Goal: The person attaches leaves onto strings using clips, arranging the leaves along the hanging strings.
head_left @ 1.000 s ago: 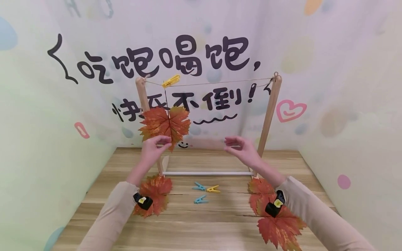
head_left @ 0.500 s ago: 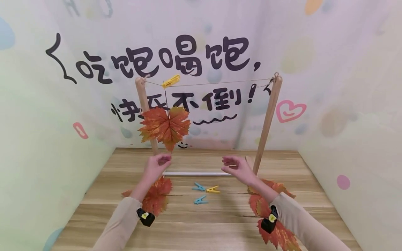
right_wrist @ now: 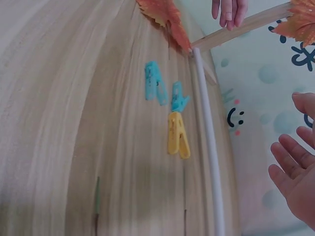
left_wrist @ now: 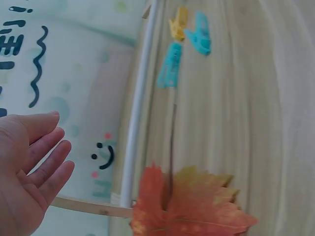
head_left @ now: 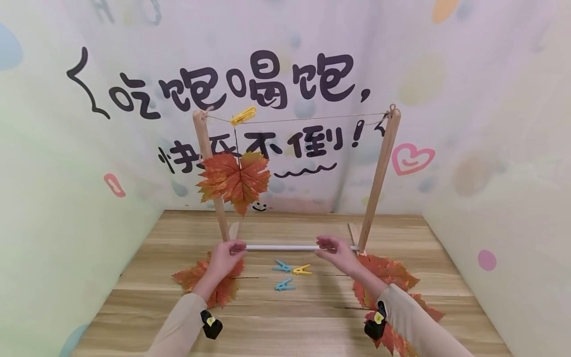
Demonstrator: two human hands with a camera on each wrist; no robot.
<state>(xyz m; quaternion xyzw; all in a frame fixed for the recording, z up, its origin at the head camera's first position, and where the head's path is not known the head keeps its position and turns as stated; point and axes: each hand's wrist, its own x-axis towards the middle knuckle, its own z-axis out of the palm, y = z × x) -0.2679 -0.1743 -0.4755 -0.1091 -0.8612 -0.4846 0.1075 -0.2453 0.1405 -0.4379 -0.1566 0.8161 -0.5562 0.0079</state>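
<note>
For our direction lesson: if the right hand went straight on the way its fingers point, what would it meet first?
Probably the left hand, across the gap. The rod lies along that line in the head view, but its depth is unclear.

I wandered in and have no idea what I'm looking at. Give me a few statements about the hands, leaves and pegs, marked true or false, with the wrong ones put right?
1. One leaf hangs from the string by a yellow peg. True.
2. The left hand grips that hanging leaf. False: the left hand holds nothing and is apart from it.
3. The right hand holds nothing. True.
4. Every leaf is up on the string. False: other leaves lie on the table.
5. The string runs between two wooden posts. True.
6. All the loose pegs on the table are blue. False: two are blue, one is yellow.
</note>
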